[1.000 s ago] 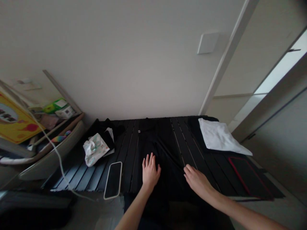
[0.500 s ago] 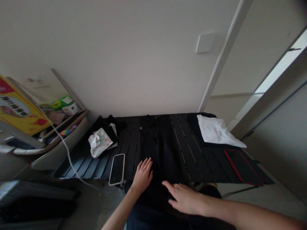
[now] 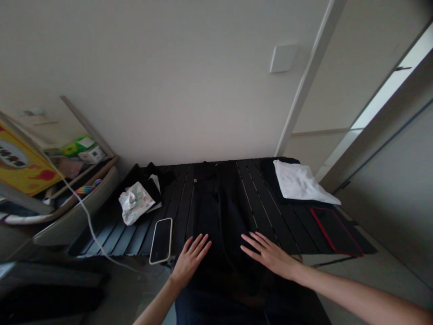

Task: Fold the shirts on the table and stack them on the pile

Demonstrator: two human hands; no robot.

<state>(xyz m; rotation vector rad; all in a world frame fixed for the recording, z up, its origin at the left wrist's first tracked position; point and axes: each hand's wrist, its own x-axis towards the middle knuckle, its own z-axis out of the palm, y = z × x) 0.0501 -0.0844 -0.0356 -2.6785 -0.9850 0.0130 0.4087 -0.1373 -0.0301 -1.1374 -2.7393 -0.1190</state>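
1. My left hand (image 3: 189,262) and right hand (image 3: 270,255) both lie palm down with fingers spread on the near end of the black garment (image 3: 221,207). It stretches away from them along the slatted table (image 3: 267,212).
2. I judge this to be the smoothing step: the cloth between my hands looks flat.
3. The next move calls for even pressure from both palms, keeping clear of the phone (image 3: 161,240) just left of my left hand.
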